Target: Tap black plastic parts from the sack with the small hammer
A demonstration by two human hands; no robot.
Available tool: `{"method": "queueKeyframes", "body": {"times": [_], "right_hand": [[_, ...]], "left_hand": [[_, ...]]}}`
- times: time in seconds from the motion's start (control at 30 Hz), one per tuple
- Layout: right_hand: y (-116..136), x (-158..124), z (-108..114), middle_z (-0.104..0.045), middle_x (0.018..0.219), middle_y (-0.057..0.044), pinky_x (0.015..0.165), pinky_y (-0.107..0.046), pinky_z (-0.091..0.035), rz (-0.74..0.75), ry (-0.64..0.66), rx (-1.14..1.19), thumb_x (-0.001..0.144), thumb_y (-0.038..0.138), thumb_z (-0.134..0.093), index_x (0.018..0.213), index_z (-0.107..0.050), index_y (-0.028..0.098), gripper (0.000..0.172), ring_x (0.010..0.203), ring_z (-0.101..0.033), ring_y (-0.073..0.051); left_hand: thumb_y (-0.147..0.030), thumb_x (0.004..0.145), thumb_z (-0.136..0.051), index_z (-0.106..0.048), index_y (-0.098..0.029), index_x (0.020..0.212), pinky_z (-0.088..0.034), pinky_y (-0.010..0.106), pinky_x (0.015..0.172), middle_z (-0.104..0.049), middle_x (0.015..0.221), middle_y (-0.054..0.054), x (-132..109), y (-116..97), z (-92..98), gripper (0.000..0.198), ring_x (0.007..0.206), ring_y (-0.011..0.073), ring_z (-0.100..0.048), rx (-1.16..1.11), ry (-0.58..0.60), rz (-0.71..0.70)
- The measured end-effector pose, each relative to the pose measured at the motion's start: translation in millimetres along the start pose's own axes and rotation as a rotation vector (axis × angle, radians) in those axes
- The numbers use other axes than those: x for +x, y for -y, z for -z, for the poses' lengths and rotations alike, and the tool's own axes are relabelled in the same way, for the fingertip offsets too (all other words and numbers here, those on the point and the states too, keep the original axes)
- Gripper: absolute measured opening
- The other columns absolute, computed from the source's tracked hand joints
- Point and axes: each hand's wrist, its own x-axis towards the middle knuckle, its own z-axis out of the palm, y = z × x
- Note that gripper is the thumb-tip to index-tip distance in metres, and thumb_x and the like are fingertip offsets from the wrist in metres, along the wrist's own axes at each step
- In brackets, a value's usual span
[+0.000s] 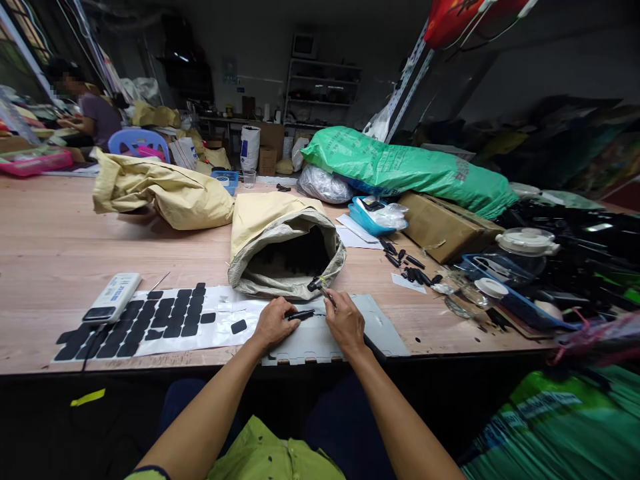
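Observation:
My left hand [273,323] is closed on a slim black piece [301,315], pinning it at the grey board [385,327] on the table edge. My right hand [345,323] grips a small hammer [316,285], its dark head raised above the board beside the sack mouth. The hammer's black handle shows below my right hand. Just beyond both hands lies an open paper sack [260,213], its mouth facing me and its inside dark. Left of my hands is a white sheet [220,337] bearing rows of black rounded squares [173,320].
A white device [113,297] sits on the sheet's left part. Another paper sack [185,200] lies farther back. To the right are loose black pieces [415,273], a blue basin [373,217], a cardboard box [445,227] and a green sack [400,167]. A person [95,113] sits far left.

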Motion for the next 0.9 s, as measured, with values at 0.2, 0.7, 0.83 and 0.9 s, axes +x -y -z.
{"method": "queueKeyframes", "body": {"times": [0.2,0.7,0.83,0.9], "right_hand": [[-23,10,-22,-0.062,0.092,-0.006,0.073,-0.030,-0.035,0.025,0.034,-0.251,0.089,0.016,-0.051,0.111,-0.066,0.020,0.027,0.084,-0.052,-0.019],[-19,8,-26,-0.061,0.092,-0.006,0.068,-0.030,-0.028,-0.020,0.102,-0.390,0.087,0.016,-0.053,0.099,-0.064,0.018,0.016,0.081,-0.051,-0.018],[-19,8,-26,-0.061,0.093,-0.006,0.069,-0.030,-0.028,-0.026,0.098,-0.386,0.087,0.016,-0.053,0.099,-0.064,0.018,0.017,0.082,-0.052,-0.019],[-18,8,-27,-0.062,0.093,-0.006,0.069,-0.030,-0.029,-0.030,0.098,-0.382,0.087,0.016,-0.053,0.099,-0.064,0.018,0.016,0.082,-0.052,-0.019]], "left_hand": [[-0.023,0.077,-0.068,-0.071,-0.021,0.090,-0.041,0.029,0.076,-0.059,0.083,0.001,-2,-3,1.5,0.013,0.083,0.0178,-0.054,-0.003,0.009,0.014],[-0.030,0.084,-0.063,-0.070,-0.026,0.103,-0.043,0.025,0.071,-0.068,0.088,0.000,-112,-39,-3.7,0.020,0.078,0.0150,-0.061,-0.237,0.393,-0.155],[-0.030,0.080,-0.062,-0.071,-0.026,0.100,-0.047,0.030,0.075,-0.072,0.090,0.002,-142,-2,-40.9,0.022,0.084,0.0212,-0.066,-0.091,0.514,0.170],[-0.032,0.083,-0.058,-0.070,-0.024,0.110,-0.049,0.035,0.086,-0.073,0.104,0.007,-145,22,-57.1,0.030,0.099,0.0267,-0.066,0.002,0.541,0.362]]}}
